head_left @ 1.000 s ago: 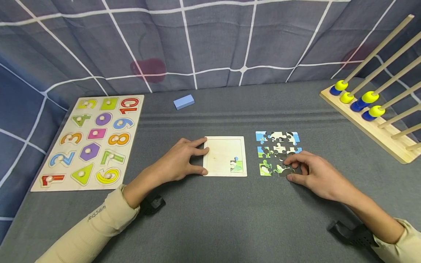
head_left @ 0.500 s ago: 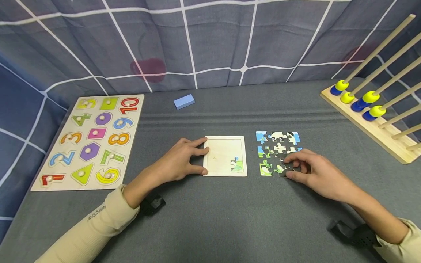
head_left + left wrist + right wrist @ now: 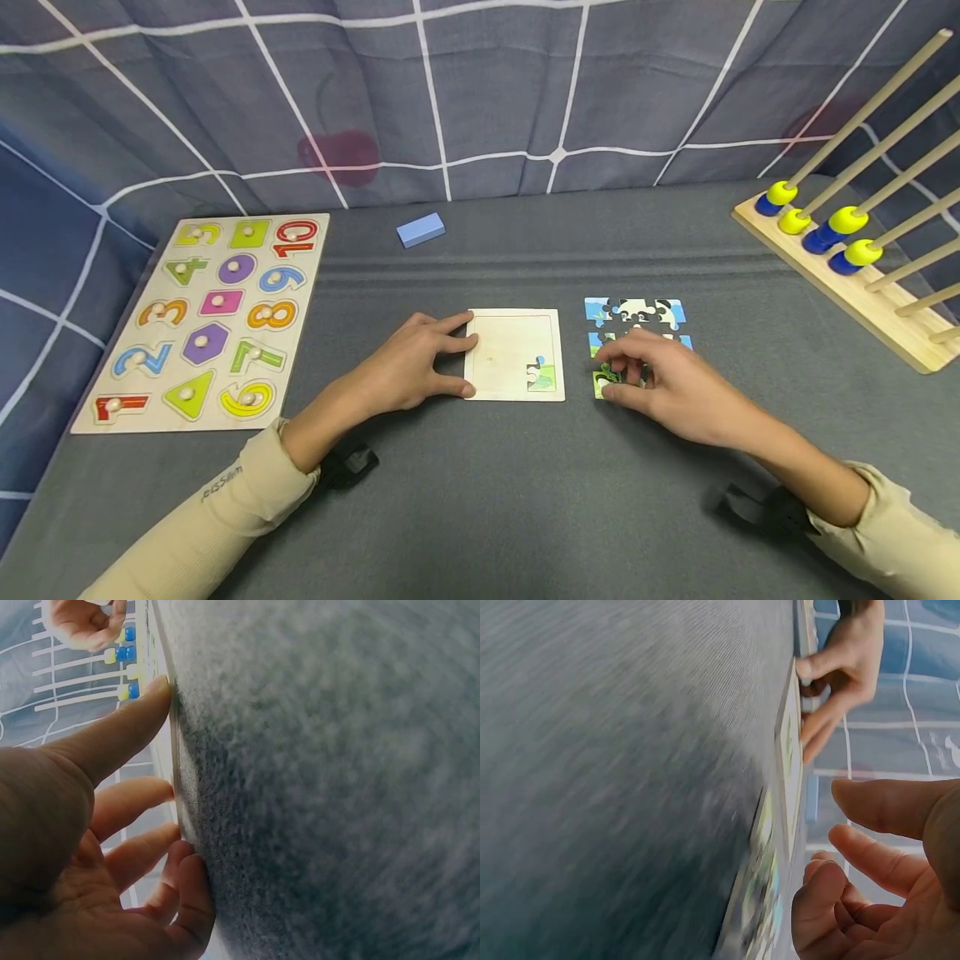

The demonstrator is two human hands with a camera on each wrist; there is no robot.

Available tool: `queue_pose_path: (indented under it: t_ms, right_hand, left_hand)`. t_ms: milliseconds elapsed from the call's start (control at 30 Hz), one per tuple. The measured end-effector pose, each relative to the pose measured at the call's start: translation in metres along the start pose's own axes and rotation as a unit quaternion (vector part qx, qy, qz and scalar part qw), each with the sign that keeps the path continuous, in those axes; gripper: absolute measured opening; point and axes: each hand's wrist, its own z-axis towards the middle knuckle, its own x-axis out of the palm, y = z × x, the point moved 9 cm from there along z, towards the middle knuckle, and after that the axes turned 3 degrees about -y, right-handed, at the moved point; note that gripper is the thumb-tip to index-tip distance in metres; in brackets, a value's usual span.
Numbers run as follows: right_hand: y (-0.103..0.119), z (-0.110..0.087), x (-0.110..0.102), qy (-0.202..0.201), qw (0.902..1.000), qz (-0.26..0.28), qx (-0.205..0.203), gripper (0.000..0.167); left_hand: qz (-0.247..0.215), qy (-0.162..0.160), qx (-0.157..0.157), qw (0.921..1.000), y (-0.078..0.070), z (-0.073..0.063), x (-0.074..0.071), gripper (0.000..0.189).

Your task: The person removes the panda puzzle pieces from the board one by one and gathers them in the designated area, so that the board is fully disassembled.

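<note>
My left hand (image 3: pixel 408 364) rests at the left edge of a square wooden puzzle tray (image 3: pixel 495 350). Its thumb and fingers touch the edge, spread apart. One green-and-white puzzle piece (image 3: pixel 541 374) lies in the tray's lower right corner. My right hand (image 3: pixel 678 387) is over the loose panda puzzle pieces (image 3: pixel 636 311) to the right of the tray. Its thumb and index fingertips are near the lower left green piece (image 3: pixel 604 382). In the right wrist view, the right thumb (image 3: pixel 885 804) and index finger stand apart with nothing visible between them. The hand hides several pieces.
A number-and-shape peg board (image 3: pixel 202 325) lies at the left. Behind the tray is a blue block (image 3: pixel 421 230). A wooden abacus stand (image 3: pixel 840 283) with upright rods and yellow and blue beads stands at the right. A checked cloth (image 3: pixel 495 100) hangs behind the table.
My right hand has moved left, from the lower right puzzle pieces to over the lower left piece. My left hand and the tray have stayed in place.
</note>
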Motion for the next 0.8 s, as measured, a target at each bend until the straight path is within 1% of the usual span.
queue_pose_path:
  t_ms: [200,400,500,633,733,800]
  right_hand:
    - [0.012,0.015,0.019,0.037,0.9993,0.000,0.003,0.032]
    - [0.022,0.025,0.040,0.071,0.9968,-0.033,-0.015,0.050]
    - [0.023,0.029,0.047,0.084,0.9948,-0.056,-0.012,0.048]
    - [0.024,0.031,0.053,0.095,0.9921,-0.081,-0.010,0.035]
    - [0.025,0.032,0.055,0.098,0.9912,-0.088,-0.009,0.031]
    - [0.025,0.032,0.055,0.097,0.9913,-0.089,-0.007,0.032]
  left_hand:
    - [0.002,-0.001,0.000,1.0000,0.000,0.000,-0.001,0.066]
    - [0.001,-0.001,0.000,1.0000,-0.001,0.000,-0.001,0.065]
    - [0.003,0.001,-0.002,1.0000,0.000,0.001,-0.001,0.065]
    - [0.004,0.003,-0.003,1.0000,0.000,0.001,0.000,0.065]
    - [0.005,0.003,-0.003,1.0000,0.000,0.001,0.000,0.065]
    - [0.007,0.004,-0.005,1.0000,0.000,0.001,0.000,0.066]
